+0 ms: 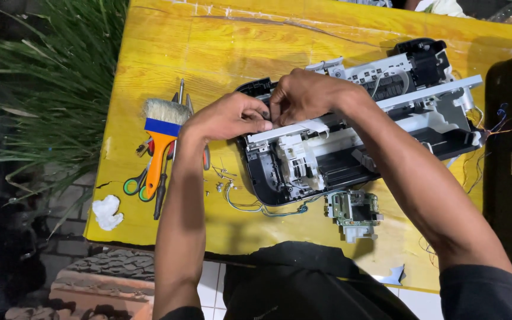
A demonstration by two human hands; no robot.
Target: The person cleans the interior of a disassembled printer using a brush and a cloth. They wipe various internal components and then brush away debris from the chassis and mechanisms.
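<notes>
A dismantled printer of black and white plastic with its cover off (357, 124) lies slightly right of the frame's centre, on a yellow wooden table (208, 47), its long axis rising toward the upper right. Both hands meet at its left end. The left hand (229, 117) is closed, fingertips pinching the near end of a white flat strip (291, 129) that runs along the printer's frame. The right hand (303, 95) sits just above and right of it, fingers curled down onto the same strip and the frame edge, gripping there.

Below the printer, toward lower centre, a small green circuit board with a grey bracket (354, 213) lies on the table, joined to the machine by thin green and white wires (256, 207). A few tiny screws (220, 178) are scattered just left of the printer.

Further left lies a paintbrush with an orange handle, blue band and pale bristles (160, 142), across green-handled scissors (137, 185) and a dark screwdriver (161, 198). A crumpled white wad (106, 211) rests near the table's lower left corner. Green grass blades (37, 89) fill the left of the frame.
</notes>
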